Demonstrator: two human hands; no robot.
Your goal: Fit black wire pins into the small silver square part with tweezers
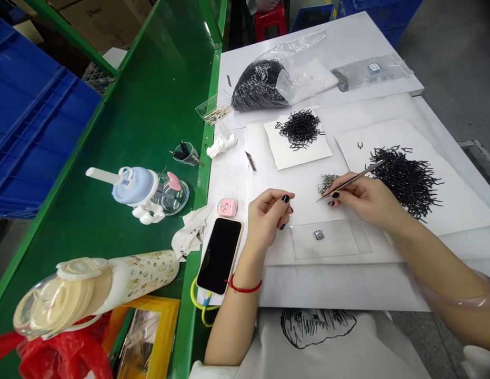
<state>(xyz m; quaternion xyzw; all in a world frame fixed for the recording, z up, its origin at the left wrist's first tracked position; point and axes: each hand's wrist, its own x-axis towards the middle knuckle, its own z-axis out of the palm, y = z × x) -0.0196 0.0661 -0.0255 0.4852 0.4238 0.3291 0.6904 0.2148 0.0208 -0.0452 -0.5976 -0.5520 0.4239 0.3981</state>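
Tweezers sit pinched in right fingers; left fingers curl, hold unclear; bag label illegible.

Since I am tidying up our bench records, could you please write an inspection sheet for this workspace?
Surface: white table beside a green bench.
Work items: tweezers; near pile and far pile of black forked pieces; heap of tiny bits; flat clear sleeve.
Clutter: phone, pink case, crumpled tissue; blue-lidded cup and beige-lidded bottle over the bench.
Grip: right hand holds the tweezers; left hand curled, contents unclear.
Cables: yellow cable at the phone's lower end.
Surroundings: blue crates, red stool, cardboard box.
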